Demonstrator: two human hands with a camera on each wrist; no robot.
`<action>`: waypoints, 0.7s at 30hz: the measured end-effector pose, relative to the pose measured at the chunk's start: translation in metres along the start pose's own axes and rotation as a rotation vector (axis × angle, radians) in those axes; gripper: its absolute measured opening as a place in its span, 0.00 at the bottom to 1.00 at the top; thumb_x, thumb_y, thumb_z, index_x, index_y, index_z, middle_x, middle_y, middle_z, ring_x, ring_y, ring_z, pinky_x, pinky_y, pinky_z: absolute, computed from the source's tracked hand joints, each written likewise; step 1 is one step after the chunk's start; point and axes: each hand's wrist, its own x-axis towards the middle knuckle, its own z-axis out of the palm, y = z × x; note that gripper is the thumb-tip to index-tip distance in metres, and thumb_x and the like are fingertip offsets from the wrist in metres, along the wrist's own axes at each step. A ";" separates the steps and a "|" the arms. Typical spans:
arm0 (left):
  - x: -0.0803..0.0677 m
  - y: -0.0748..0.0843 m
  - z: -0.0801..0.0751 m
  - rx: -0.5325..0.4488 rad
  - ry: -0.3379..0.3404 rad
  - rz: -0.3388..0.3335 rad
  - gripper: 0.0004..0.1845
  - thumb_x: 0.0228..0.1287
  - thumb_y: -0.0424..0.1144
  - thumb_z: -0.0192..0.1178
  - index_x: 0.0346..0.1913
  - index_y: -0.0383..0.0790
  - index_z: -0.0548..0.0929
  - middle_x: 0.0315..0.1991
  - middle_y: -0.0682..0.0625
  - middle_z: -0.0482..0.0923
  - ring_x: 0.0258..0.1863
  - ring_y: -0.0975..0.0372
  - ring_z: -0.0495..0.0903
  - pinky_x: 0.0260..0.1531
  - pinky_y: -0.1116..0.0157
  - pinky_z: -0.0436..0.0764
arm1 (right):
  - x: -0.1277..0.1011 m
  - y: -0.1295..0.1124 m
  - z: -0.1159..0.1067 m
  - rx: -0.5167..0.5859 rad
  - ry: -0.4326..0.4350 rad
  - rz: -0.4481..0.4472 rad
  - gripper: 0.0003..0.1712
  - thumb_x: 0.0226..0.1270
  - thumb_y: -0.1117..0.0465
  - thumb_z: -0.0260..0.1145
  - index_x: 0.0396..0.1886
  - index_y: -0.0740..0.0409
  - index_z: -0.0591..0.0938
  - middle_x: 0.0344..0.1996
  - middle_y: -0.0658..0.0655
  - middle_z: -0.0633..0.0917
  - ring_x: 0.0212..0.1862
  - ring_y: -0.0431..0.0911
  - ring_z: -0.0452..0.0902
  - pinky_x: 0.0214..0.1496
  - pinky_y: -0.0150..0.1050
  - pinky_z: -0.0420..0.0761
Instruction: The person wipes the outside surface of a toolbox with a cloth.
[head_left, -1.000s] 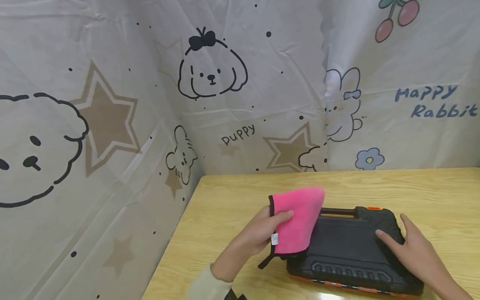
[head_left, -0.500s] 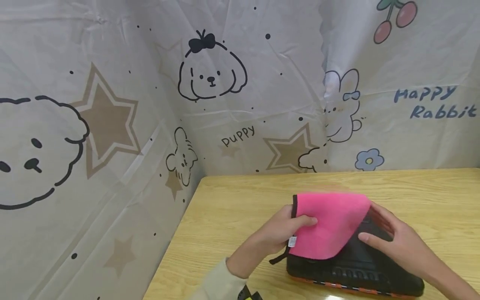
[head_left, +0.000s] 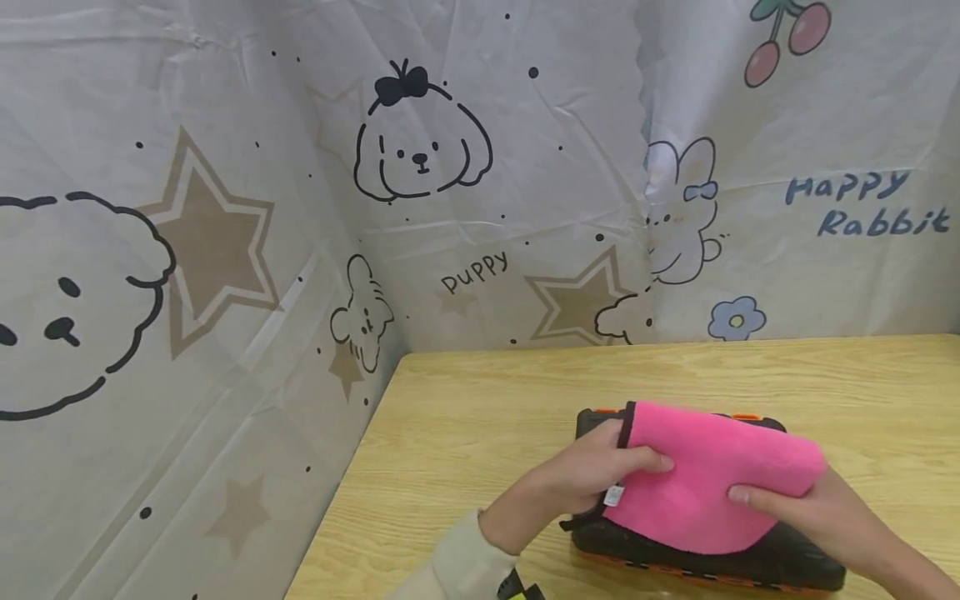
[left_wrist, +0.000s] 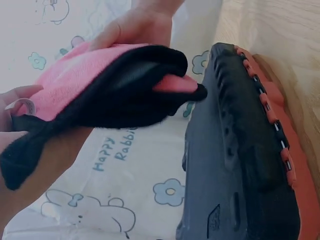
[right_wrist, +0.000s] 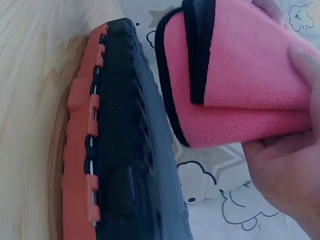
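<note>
Pink fleece cloth with black trim (head_left: 705, 475) lies folded over the black-and-orange plastic case (head_left: 780, 567) on the wooden worktop (head_left: 465, 433); left hand (head_left: 592, 479) and right hand (head_left: 810, 512) fingers pinch its opposite ends.

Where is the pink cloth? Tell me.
In the head view, the pink cloth is low and right, over the black case, held between the left hand and right hand.
</note>
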 end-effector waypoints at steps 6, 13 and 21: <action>0.007 -0.007 0.000 -0.015 0.026 0.024 0.18 0.67 0.25 0.58 0.59 0.30 0.78 0.42 0.55 0.81 0.39 0.66 0.79 0.40 0.69 0.81 | -0.004 -0.005 -0.004 -0.123 0.049 0.021 0.26 0.65 0.73 0.68 0.62 0.54 0.78 0.47 0.48 0.86 0.42 0.44 0.83 0.38 0.38 0.85; 0.018 -0.014 -0.003 0.113 0.132 0.019 0.14 0.68 0.30 0.61 0.55 0.34 0.81 0.40 0.55 0.81 0.38 0.67 0.79 0.40 0.70 0.80 | -0.007 0.000 -0.010 -0.266 0.124 -0.046 0.22 0.64 0.74 0.68 0.58 0.62 0.79 0.46 0.41 0.85 0.41 0.38 0.81 0.37 0.32 0.83; 0.037 -0.012 -0.003 0.305 0.191 -0.004 0.17 0.69 0.36 0.63 0.59 0.42 0.82 0.43 0.58 0.82 0.41 0.69 0.80 0.43 0.70 0.80 | -0.009 0.002 -0.028 -0.295 0.176 0.004 0.19 0.70 0.71 0.64 0.59 0.63 0.79 0.46 0.38 0.84 0.40 0.37 0.82 0.34 0.33 0.83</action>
